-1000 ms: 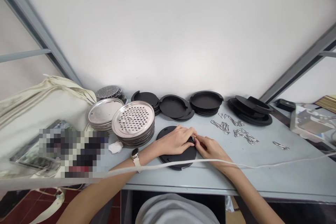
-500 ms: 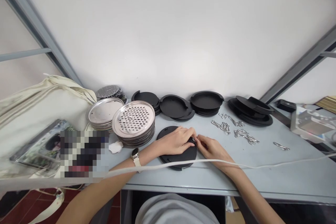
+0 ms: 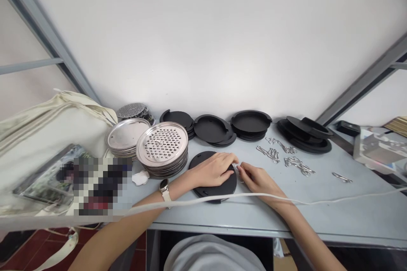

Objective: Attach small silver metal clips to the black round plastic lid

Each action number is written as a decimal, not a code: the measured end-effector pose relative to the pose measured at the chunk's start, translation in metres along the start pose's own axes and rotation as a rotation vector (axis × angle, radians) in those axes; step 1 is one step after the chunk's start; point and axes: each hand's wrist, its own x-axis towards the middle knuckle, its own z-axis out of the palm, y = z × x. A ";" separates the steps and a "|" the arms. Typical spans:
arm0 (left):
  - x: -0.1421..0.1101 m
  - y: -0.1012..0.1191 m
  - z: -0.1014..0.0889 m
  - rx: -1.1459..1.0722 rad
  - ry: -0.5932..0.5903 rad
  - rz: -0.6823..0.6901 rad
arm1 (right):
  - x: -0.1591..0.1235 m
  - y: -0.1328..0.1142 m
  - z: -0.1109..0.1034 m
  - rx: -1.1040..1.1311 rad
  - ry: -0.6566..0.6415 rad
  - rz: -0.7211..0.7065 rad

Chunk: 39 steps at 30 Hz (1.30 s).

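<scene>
A round black plastic disc [image 3: 203,159] lies flat on the desk in front of me. My left hand [image 3: 216,170] rests over its top, with the fingers curled to its right edge, gripping it. At that edge my right hand [image 3: 256,177] pinches a small shiny wire clip [image 3: 236,167], mostly covered by the fingers. Both hands' fingertips nearly meet there. More wire clips [image 3: 297,164] lie loose to the right of the hands. Just left of the disc stands a stack of round metal grater plates [image 3: 162,145].
Stacks of black round parts [image 3: 251,122] line the wall. Another pile of metal plates [image 3: 127,135] stands at the left, beside a cream bag [image 3: 76,123]. A white cable [image 3: 203,198] crosses in front of my forearms. A white box [image 3: 375,148] sits at the right.
The black disc has turned slightly under my left hand and shifted a little left. My right fingertips have drawn slightly away from its edge, and more of the wire clip shows.
</scene>
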 end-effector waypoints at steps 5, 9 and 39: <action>0.000 0.001 0.002 0.017 0.054 -0.086 | 0.001 -0.002 0.004 -0.021 0.041 0.023; 0.000 0.003 0.000 -0.011 0.047 -0.127 | 0.002 -0.004 0.008 -0.083 0.044 0.017; 0.001 0.005 0.000 -0.014 -0.031 0.000 | -0.002 -0.006 0.005 -0.069 -0.011 -0.015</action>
